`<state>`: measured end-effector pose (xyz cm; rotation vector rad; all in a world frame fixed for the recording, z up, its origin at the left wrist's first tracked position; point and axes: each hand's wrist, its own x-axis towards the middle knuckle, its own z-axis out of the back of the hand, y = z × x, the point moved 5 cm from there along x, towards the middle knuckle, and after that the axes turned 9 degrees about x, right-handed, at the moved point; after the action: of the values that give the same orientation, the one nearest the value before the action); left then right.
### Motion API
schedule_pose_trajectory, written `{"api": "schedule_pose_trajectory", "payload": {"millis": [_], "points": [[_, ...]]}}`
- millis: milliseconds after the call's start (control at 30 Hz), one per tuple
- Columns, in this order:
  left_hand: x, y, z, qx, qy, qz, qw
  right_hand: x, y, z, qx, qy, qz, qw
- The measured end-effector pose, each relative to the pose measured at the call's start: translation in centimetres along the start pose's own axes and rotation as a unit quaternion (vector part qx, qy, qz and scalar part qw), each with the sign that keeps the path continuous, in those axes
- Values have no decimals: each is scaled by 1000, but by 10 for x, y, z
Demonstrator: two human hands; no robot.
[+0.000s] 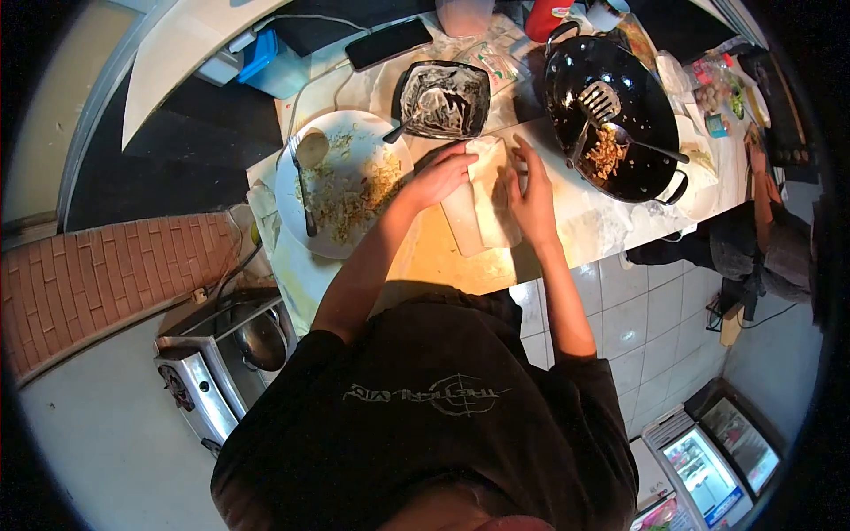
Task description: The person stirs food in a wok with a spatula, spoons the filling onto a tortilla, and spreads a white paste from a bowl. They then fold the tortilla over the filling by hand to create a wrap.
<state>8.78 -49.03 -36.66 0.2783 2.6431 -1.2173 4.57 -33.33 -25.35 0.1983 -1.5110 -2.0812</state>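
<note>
A pale rolled flatbread [492,199] lies lengthwise on a light board [459,232] in front of me. My left hand [440,180] is closed on its upper left side, fingers bent over the edge. On the other side, my right hand [533,199] has its fingers spread, thumb close to the wrap's right edge. Left of my hands is a large white plate [285,196] with shredded food, a fork [305,190] and a spoon [312,149]. Above them sits a square black bowl [485,84] smeared with white sauce, a spoon handle [395,134] over its rim.
A black wok [567,75] at the right holds browned chopped food [607,155], a slotted spatula [600,102] and a ladle [660,152]. A phone [390,44] and a red bottle [544,19] are at the back. Another person [770,234] stands at the far right. A gas stove [199,389] is lower left.
</note>
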Motion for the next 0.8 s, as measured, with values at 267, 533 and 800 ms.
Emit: {"api": "schedule_pose_trajectory", "payload": {"millis": [267,533,800], "points": [[-21,-25,-33,238,60,-69,967,30,-60,-1,274,36,-94,956],[-29,-18,-25,447,10,-105,888,14,-46,8,287,59,-73,953],[-83,-46,-85,621,-5,-212,754,-17,-22,25,104,92,-7,990]]}}
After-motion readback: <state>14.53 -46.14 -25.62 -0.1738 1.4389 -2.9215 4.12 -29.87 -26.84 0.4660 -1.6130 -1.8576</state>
